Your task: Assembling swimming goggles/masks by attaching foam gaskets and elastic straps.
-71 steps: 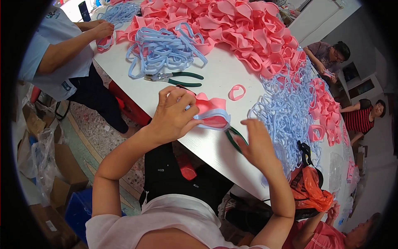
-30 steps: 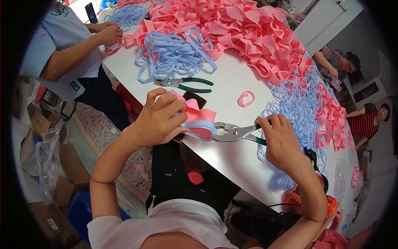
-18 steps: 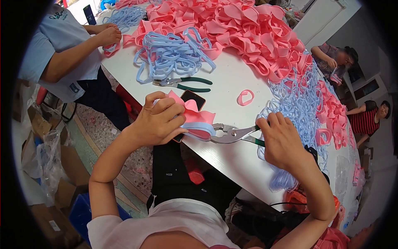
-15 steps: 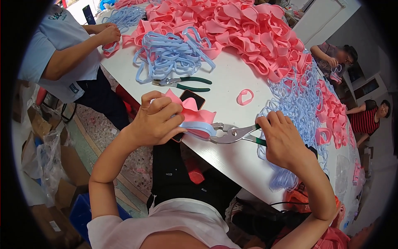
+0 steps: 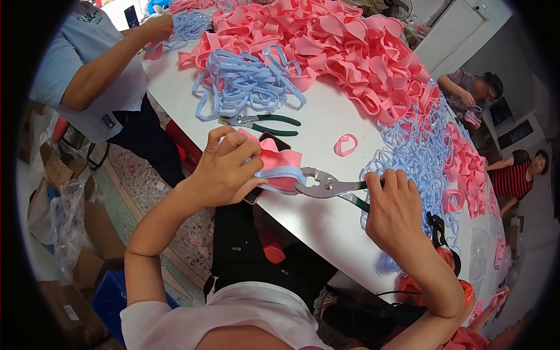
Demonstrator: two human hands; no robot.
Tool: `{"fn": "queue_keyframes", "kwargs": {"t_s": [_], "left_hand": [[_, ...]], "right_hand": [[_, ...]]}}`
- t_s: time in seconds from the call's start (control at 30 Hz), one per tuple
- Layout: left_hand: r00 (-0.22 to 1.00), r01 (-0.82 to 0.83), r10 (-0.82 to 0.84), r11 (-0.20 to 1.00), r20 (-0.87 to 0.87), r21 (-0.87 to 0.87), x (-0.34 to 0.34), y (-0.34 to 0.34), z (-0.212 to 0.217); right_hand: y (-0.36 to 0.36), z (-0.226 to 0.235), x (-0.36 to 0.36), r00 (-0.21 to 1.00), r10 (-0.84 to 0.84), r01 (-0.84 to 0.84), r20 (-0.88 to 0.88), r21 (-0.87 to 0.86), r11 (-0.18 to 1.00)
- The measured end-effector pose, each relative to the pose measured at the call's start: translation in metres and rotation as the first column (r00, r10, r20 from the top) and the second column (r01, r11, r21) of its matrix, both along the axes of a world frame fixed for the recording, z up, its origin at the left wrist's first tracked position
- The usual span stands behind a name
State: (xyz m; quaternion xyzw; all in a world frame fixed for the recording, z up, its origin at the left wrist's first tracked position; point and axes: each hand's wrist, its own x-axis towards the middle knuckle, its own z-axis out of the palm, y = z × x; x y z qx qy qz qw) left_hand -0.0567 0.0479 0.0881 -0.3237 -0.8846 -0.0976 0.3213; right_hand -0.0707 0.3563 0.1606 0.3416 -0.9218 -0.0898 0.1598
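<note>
Seemingly I'm clamping the pink-and-blue band (image 5: 284,160) jutting rightward from my pinching left fingers (image 5: 245,153), using pliers (image 5: 326,186) my right fingers (image 5: 401,182) are gripping, the next move probably calling for steady squeezing.

Pliers, two: a held pair (image 5: 328,185) at centre, a lying pair (image 5: 249,119) above; held pink-and-blue piece (image 5: 281,173), one; phones, two: a far phone (image 5: 131,16), upper left, and a near phone (image 5: 273,139); large pink heap (image 5: 326,52), one; blue heaps (image 5: 245,81), at least three; lone pink loop (image 5: 344,152) right of centre, one; co-workers (image 5: 99,76), four.
</note>
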Motion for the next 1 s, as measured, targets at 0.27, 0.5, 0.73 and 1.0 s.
{"fn": "queue_keyframes", "kwargs": {"t_s": [0.27, 0.5, 0.73, 1.0], "left_hand": [[0.999, -0.04, 0.039, 0.999, 0.03, 0.029, 0.004, 0.008, 0.007], [1.0, -0.009, 0.009, 0.998, 0.008, -0.06, 0.003, 0.012, 0.006], [0.998, 0.06, -0.061, 0.988, -0.002, -0.145, 0.001, 0.028, 0.004], [0.999, 0.032, -0.031, 0.994, 0.017, -0.109, -0.01, 0.027, -0.003]], "right_hand": [[0.009, -0.006, -0.013, 0.936, -0.15, 0.145, 0.317, 0.04, 0.989], [0.003, 0.003, -0.011, 0.999, 0.017, -0.018, -0.045, -0.031, 0.999], [-0.03, 0.024, -0.007, 0.939, 0.187, -0.097, -0.289, 0.301, 0.949], [-0.03, 0.013, -0.035, 0.933, 0.239, -0.15, -0.27, 0.313, 0.938]]}}
